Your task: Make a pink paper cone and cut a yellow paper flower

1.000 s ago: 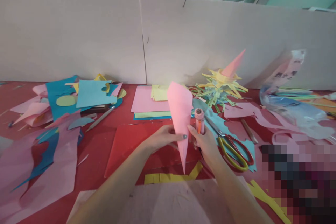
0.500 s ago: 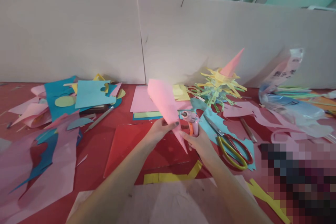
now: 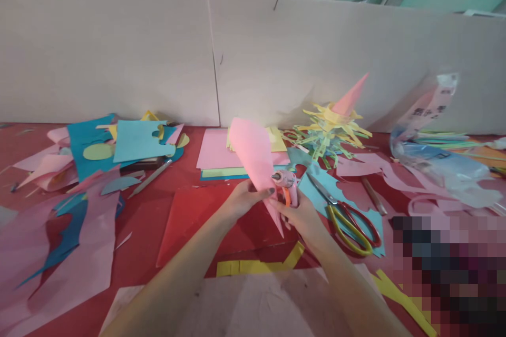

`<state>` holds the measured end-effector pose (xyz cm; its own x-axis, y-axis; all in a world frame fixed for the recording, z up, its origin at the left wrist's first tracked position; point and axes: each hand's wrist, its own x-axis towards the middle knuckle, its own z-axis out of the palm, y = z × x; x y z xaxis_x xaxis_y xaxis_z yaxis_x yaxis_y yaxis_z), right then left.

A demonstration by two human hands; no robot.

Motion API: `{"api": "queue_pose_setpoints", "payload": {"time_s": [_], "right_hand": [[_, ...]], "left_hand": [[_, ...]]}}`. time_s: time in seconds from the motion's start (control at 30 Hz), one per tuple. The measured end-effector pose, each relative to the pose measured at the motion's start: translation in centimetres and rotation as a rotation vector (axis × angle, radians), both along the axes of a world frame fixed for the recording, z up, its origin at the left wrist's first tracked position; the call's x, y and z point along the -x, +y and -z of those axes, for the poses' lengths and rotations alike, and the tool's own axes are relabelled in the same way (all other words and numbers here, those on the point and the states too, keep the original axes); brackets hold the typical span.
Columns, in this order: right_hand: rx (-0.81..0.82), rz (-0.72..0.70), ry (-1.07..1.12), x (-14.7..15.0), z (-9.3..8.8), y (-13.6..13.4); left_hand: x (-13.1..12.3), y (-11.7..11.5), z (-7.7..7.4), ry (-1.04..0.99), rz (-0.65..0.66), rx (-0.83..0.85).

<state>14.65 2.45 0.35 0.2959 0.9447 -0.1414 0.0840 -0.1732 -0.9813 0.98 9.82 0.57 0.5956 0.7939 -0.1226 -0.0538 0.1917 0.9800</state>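
Nearest, at six o'clock, two bare forearms rise over a pale pink sheet [image 3: 253, 305], with one strip of yellow paper [image 3: 256, 265] lying just past it. At the centre, the left hand [image 3: 243, 199] grasps one pink paper cone [image 3: 255, 160] near its narrow end, thumb across the front; the cone's point hangs down toward six o'clock and its wide mouth tilts up toward eleven o'clock, clear of the table. The right hand [image 3: 296, 210] is closed around one small pink glue gun [image 3: 286, 181] with an orange trigger, its nozzle touching the cone's side just above the left thumb. Under both hands lies one red sheet [image 3: 190, 221].

At three o'clock from the hands, one pair of scissors [image 3: 343, 216] with yellow and red handles rests on a blue cutout [image 3: 328, 184], and one pencil [image 3: 373, 196] lies just beyond them. At nine o'clock sprawl pink and blue scraps [image 3: 59, 242], with a second pencil [image 3: 150, 179] beside them.

Farther off, at twelve o'clock, a flat stack of pink, yellow and blue sheets [image 3: 215, 158] sits behind the cone. At one o'clock stands one fringed paper decoration [image 3: 328, 126] topped by a second pink cone [image 3: 350, 97]. At two o'clock lies one clear plastic bag [image 3: 435, 152]. Two cardboard panels [image 3: 118, 47] close off the back.
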Motion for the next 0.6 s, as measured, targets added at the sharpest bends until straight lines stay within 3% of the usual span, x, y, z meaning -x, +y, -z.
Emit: {"api": "queue_pose_setpoints", "payload": {"time_s": [0.33, 0.6], "right_hand": [[0.001, 0.026, 0.033, 0.42, -0.62, 0.06], [-0.004, 0.042, 0.058, 0.59, -0.66, -0.09]], "left_hand": [[-0.02, 0.05, -0.27, 0.081, -0.010, -0.038], [-0.11, -0.01, -0.08, 0.001, 0.001, -0.035]]}}
